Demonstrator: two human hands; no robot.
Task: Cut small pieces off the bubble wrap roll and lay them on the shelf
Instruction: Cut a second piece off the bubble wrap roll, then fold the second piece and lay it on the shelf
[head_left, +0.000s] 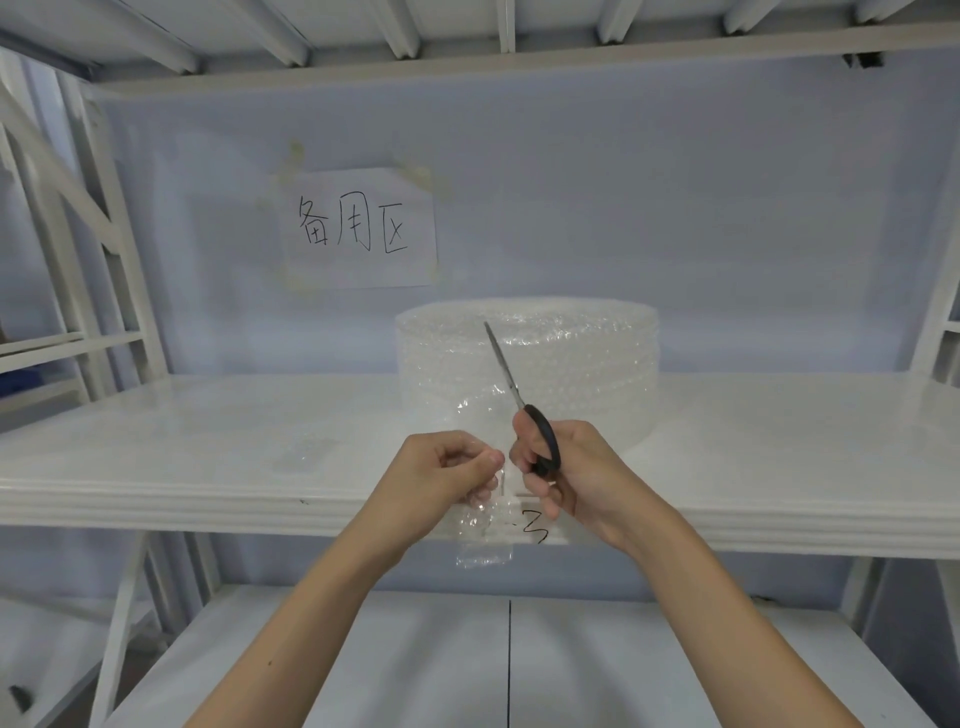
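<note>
A wide roll of clear bubble wrap (571, 353) stands on the white shelf (208, 441), right of centre. Its loose end (483, 525) hangs forward over the shelf's front edge. My left hand (447, 478) pinches that loose end between thumb and fingers. My right hand (566, 467) grips black-handled scissors (519, 400), blades closed and pointing up and away in front of the roll. Both hands meet just before the shelf edge. A small clear cut piece (306, 452) lies flat on the shelf, left of the hands.
A paper sign with handwriting (361, 228) is taped to the back wall above the roll. A lower shelf (415, 654) lies under my arms. White frame uprights stand at far left (78, 260) and far right (935, 322). Another shelf's underside runs overhead.
</note>
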